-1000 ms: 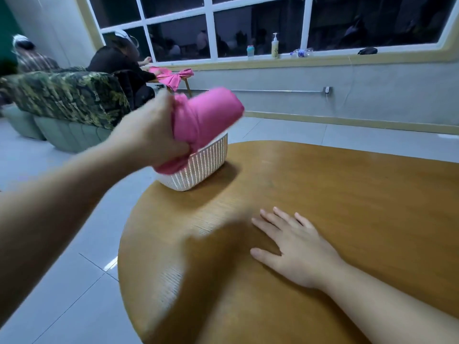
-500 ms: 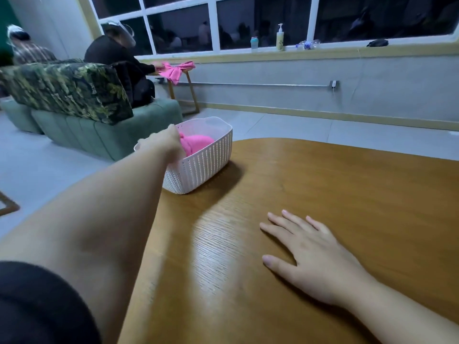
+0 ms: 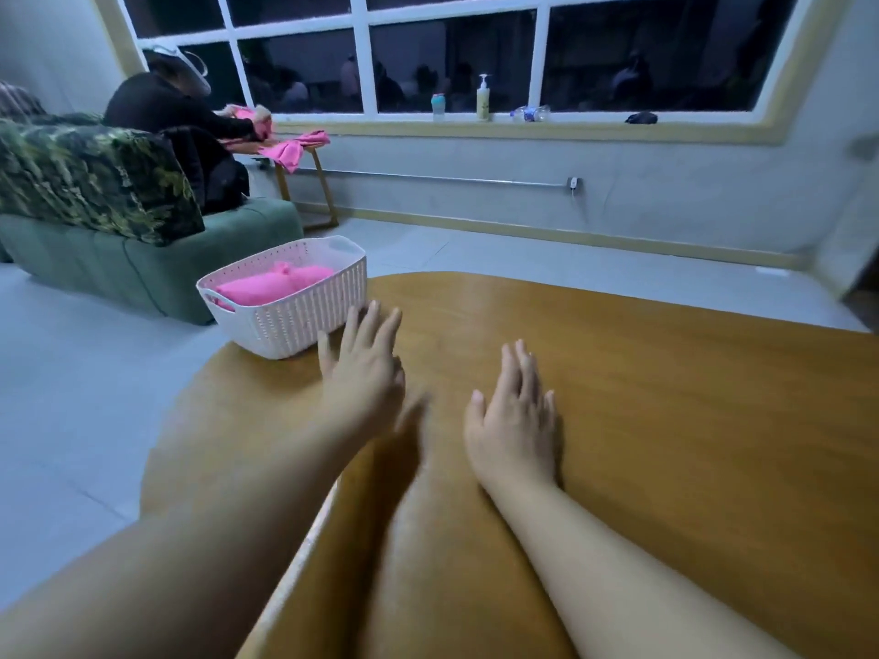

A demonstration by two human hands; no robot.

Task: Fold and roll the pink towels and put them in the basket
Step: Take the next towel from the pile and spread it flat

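Withdrawn from the basket [image 3: 285, 321] since half a second ago, the left hand [image 3: 364, 378] now hovers, slightly blurred, just beside the basket's near right corner, fingers [image 3: 387, 325] straight, spread apart and holding nothing. Where it earlier reached inside the basket, the rolled pink towels [image 3: 273, 285] now lie uncovered within, filling it to just below the rim. Right of the left hand, farther from the basket, the right hand [image 3: 513, 420] rests on the wooden surface [image 3: 666, 397], its fingers now drawn close together and pointing away, where before they were splayed flat. Beyond the basket, past a green sofa [image 3: 142, 264], a seated person [image 3: 176, 130] handles more pink cloth [image 3: 290, 152] at a small side table.
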